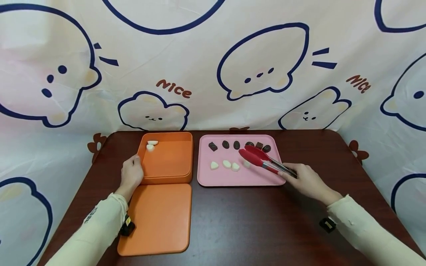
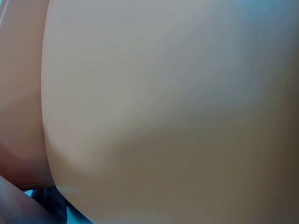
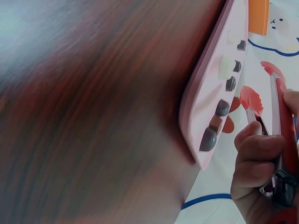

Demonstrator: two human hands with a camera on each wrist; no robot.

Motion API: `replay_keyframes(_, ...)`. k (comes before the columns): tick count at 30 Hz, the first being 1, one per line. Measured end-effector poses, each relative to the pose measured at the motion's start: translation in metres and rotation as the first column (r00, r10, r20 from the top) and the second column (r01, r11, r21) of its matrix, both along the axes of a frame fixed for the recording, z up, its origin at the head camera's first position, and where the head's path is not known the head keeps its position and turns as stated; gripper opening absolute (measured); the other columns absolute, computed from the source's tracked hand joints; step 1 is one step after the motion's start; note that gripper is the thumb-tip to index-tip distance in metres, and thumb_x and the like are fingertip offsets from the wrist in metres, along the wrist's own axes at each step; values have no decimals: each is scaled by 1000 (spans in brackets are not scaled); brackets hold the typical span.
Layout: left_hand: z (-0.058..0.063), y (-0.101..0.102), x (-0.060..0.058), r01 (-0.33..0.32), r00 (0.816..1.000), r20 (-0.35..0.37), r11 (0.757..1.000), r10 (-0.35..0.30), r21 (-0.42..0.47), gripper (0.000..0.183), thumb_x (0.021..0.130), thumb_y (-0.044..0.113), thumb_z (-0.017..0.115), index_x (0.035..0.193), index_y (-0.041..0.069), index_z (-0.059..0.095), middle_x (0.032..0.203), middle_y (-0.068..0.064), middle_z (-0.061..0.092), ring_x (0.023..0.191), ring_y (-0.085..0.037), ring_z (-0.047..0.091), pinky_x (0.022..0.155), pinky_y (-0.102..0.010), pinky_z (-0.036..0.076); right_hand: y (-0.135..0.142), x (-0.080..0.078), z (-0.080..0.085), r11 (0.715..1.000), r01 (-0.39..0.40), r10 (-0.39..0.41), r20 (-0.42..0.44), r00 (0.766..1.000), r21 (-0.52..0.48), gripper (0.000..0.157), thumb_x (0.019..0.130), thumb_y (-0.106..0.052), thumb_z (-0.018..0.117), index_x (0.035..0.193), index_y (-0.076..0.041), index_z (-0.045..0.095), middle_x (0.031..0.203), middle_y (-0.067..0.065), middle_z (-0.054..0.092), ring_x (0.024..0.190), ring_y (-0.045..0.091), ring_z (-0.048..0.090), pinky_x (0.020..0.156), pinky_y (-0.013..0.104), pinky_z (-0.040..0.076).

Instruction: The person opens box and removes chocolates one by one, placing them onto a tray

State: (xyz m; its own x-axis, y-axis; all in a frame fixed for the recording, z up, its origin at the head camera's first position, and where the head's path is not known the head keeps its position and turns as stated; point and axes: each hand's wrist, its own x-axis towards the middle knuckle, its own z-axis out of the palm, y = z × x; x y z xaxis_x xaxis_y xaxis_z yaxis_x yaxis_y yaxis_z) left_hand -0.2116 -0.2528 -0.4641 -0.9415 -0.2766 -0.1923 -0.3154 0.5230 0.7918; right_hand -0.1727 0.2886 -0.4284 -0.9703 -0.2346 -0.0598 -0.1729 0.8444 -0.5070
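My right hand (image 1: pixel 307 181) grips a pair of tongs (image 1: pixel 254 155) with red tips and metal arms. Its two tips stand apart over the right part of a pink tray (image 1: pixel 239 181), with nothing between them in the right wrist view. Dark chocolates (image 1: pixel 225 144) line the tray's back, and white chocolates (image 1: pixel 227 164) lie in a row nearer me, one partly hidden by the tongs. My left hand (image 1: pixel 132 171) holds the left wall of an orange box (image 1: pixel 166 159), some fingers hidden behind it. White chocolates (image 1: pixel 150 147) sit in the box's back left corner.
An orange lid (image 1: pixel 159 221) lies flat in front of the box, under my left forearm. Both stand on a dark wooden table (image 1: pixel 246 225). A white cloth (image 1: pixel 206 74) with blue drawings hangs behind and along the sides.
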Motion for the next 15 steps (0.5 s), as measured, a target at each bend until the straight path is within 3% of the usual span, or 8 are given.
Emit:
replay_keyframes(4, -1, 0, 0, 9, 1000, 1, 1000, -9, 2, 61, 110, 40, 10, 161, 11, 28, 161, -21, 36, 146, -41, 37, 120, -60, 30, -12, -4, 0, 1000, 6, -6, 0, 1000, -12, 50, 96, -35, 69, 131, 0, 65, 76, 2, 58, 64, 13, 52, 51, 23, 44)
replay_keyframes(10, 0, 0, 1, 15, 1000, 1, 1000, -15, 1, 61, 110, 39, 10, 161, 11, 26, 162, -21, 35, 148, -41, 35, 121, -60, 29, -27, -10, -2, 999, -22, 21, -25, 999, -32, 28, 95, -33, 71, 112, -11, 73, 66, -2, 49, 61, 13, 49, 51, 24, 42)
replay_keyframes(15, -1, 0, 1, 7, 1000, 9, 1000, -7, 5, 60, 110, 39, 10, 162, 11, 25, 163, -20, 33, 149, -41, 32, 121, -60, 28, -42, -14, 0, 998, -33, 32, -23, 999, -58, 20, 95, -34, 71, 103, -15, 72, 65, -3, 49, 59, 13, 49, 49, 24, 42)
